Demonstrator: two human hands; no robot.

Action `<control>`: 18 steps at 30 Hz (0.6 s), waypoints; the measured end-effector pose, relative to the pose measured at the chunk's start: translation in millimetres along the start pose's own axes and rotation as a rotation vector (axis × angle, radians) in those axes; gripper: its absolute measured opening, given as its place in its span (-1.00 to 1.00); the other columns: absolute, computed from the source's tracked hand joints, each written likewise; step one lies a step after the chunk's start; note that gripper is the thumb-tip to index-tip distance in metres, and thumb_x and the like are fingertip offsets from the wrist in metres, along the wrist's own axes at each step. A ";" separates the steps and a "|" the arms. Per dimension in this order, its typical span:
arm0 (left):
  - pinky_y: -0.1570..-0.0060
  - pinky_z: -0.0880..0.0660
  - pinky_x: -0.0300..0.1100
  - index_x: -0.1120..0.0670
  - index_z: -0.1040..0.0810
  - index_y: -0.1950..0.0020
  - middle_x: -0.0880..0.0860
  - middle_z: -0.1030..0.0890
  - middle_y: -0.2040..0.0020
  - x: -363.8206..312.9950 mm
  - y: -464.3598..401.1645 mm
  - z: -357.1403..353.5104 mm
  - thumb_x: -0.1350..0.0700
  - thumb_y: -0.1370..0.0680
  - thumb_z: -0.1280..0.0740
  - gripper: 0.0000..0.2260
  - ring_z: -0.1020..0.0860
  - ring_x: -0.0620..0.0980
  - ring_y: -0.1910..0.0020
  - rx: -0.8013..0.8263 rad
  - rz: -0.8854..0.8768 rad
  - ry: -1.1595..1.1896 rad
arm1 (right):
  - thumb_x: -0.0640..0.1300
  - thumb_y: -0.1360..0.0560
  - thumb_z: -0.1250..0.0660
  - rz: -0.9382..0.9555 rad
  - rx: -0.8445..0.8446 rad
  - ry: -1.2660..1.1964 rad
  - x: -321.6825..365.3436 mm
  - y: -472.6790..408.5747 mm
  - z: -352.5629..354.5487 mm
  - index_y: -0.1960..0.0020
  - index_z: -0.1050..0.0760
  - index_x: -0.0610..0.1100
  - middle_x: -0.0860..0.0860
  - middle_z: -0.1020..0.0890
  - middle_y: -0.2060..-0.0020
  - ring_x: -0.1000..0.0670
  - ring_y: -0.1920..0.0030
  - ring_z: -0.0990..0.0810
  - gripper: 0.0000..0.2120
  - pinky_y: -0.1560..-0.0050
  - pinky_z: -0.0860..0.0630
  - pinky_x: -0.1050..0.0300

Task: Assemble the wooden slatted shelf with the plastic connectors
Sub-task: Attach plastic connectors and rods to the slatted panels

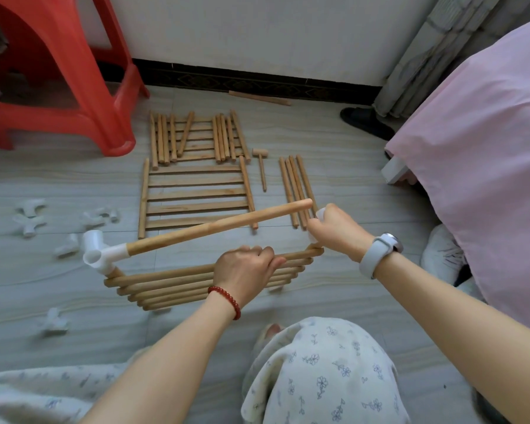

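Person seated on the tiled floor [334,142], knees in floral fabric at the bottom of the view.

Left hand [242,275]: fingers curled over the top rail of a slatted panel [178,283], held up off the floor, tilted. Grip clamped on that rail. Red bead bracelet [225,299] on the wrist.

Right hand [334,231]: fingers curled round a white plastic piece [320,213] at the panel's right corner; only bits of white show past the knuckles. Grip clamped on it. White watch [380,249] on the wrist.

At the panel's left corner sits a white connector [100,254]. A round dowel [221,226] is seated in it and runs up and right, its free end near the right hand.

On the floor beyond: a second slatted panel [195,194] lying flat, a third [196,137] behind it with loose dowels across it. Small wooden mallet [261,166] just beside them. Four dowels [296,188] in a row to the right. Spare white connectors [31,217] scattered left, blurred.

Red plastic stool [58,71] far left. Pink bedcover [478,148] at right.
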State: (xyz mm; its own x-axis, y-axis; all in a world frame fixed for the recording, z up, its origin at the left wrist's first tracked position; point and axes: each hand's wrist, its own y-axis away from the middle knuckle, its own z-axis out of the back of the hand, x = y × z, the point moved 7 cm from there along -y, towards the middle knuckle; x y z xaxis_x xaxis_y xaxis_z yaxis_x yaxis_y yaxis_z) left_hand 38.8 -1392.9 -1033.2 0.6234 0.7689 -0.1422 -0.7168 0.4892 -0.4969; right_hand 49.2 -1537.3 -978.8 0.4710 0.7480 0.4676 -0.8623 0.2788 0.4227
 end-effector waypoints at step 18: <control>0.62 -0.22 -0.33 0.01 -0.54 0.38 -0.06 -0.46 0.56 4.2 -3.7 -5.9 -0.12 -0.53 -0.07 -0.59 -0.41 -0.04 0.64 0.023 -0.041 -0.011 | -0.17 -0.60 -0.17 0.170 0.199 0.255 13.2 10.3 11.0 -0.09 -0.44 -0.22 -0.05 -0.52 0.12 -0.09 0.09 -0.50 -0.85 0.15 -0.43 0.11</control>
State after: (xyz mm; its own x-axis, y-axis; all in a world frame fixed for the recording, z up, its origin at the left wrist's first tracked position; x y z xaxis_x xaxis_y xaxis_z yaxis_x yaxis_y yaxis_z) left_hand 45.9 -1393.9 -1037.0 0.6491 0.7524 -0.1122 -0.6976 0.5298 -0.4824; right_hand 48.6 -1531.2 -959.7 0.2408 0.9066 0.3465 -0.8597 0.0335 0.5097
